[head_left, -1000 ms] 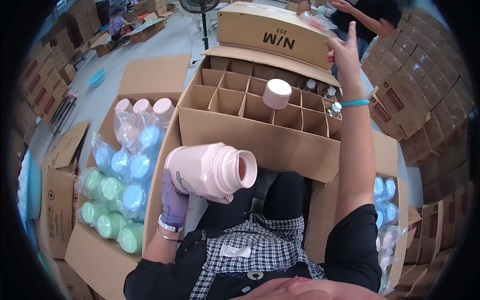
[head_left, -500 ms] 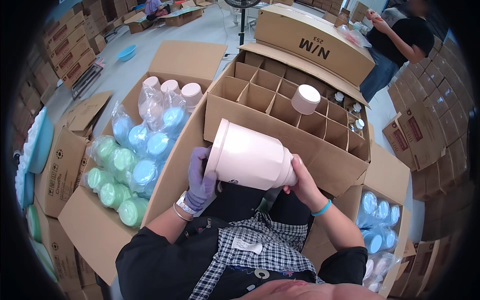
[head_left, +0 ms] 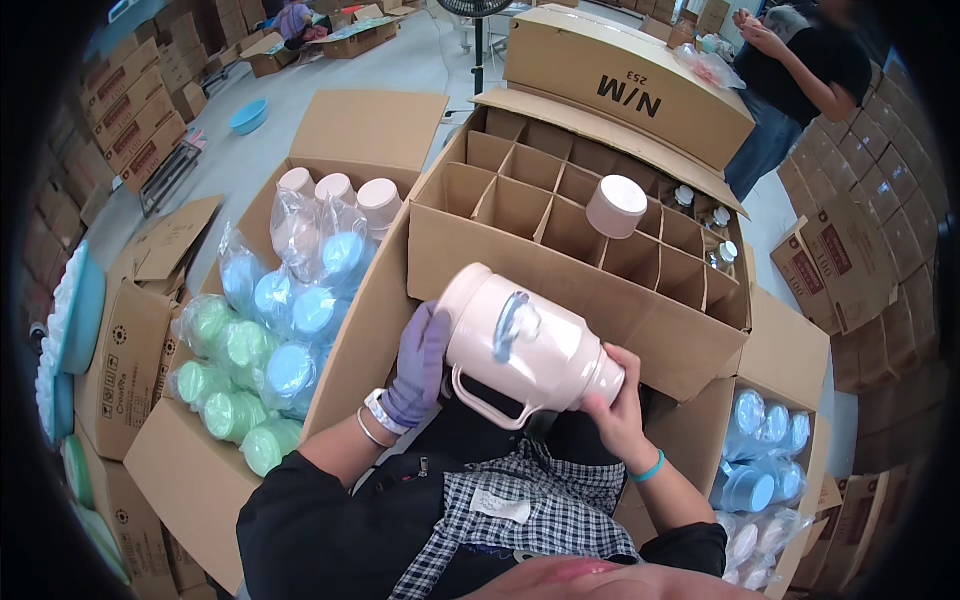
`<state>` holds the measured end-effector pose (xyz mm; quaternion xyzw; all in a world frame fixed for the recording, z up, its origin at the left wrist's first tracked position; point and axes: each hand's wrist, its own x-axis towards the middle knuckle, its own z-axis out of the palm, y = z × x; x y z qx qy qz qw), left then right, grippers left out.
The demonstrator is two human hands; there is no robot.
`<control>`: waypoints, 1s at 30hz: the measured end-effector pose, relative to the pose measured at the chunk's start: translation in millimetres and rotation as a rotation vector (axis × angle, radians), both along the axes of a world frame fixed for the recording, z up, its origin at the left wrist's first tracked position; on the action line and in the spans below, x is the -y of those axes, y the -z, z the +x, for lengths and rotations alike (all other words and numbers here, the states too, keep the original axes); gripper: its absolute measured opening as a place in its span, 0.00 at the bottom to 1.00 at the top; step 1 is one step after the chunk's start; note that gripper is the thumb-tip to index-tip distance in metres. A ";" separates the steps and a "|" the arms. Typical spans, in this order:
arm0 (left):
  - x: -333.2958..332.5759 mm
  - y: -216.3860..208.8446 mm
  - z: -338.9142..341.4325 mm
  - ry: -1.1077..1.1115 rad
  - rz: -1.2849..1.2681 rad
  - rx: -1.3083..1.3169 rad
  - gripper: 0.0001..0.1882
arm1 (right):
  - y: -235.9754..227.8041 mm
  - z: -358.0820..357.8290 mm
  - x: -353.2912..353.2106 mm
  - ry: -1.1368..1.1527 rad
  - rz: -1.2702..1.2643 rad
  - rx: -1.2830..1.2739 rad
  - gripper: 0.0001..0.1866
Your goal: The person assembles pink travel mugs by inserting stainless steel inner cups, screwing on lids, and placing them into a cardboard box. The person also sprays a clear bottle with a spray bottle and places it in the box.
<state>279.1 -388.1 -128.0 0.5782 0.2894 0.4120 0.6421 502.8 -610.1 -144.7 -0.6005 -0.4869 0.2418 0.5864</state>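
Note:
A pale pink thermos jug (head_left: 545, 340) lies tilted between my two hands above my lap. A blue picture shows on its side, and its handle points down toward me. My gloved left hand (head_left: 416, 362) presses round its wide base, and the thumb and some fingers are partly hidden. Round the narrow neck closes my bare right hand (head_left: 616, 405). Just beyond the jug stands a divided carton (head_left: 480, 255), with a pink cup-shaped lid (head_left: 617, 203) resting on its dividers. Several shiny silvery pieces (head_left: 722, 253) sit in its right-hand compartments.
At left, an open carton (head_left: 375, 130) holds green, blue and pink wrapped cups (head_left: 292, 370). Another carton (head_left: 785, 345) at right holds wrapped blue and pink pieces. A closed box (head_left: 620, 90) lies behind the dividers. A person (head_left: 800, 80) stands at far right; a fan (head_left: 476, 10) is behind.
The jug has been turned about its length, bringing its handle and blue picture into sight. It has also shifted slightly right and down, with both hands still on it.

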 end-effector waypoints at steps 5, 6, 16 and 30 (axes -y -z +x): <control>-89.0 -25.4 64.4 -0.290 0.471 0.018 0.24 | -59.6 50.8 4.3 0.161 0.393 0.798 0.46; -109.1 -28.8 81.2 -0.366 0.857 -0.105 0.24 | -64.3 63.9 1.9 0.264 0.373 0.569 0.55; -188.8 -22.4 185.3 0.176 1.351 -0.778 0.29 | -210.1 154.4 -3.1 0.571 0.443 0.181 0.44; -7.3 -70.9 392.3 0.354 1.453 -0.173 0.23 | 95.0 25.0 24.2 -0.499 0.775 -1.744 0.21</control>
